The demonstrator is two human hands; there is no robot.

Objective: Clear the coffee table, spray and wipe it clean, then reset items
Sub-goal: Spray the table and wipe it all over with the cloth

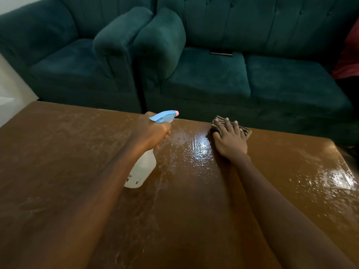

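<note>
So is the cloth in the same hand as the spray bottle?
No, the left hand grips the spray bottle; the right hand presses the cloth on the table.

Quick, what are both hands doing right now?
Left hand: closed, gripping the spray bottle.
Right hand: open, pressing flat on the cloth.
</note>
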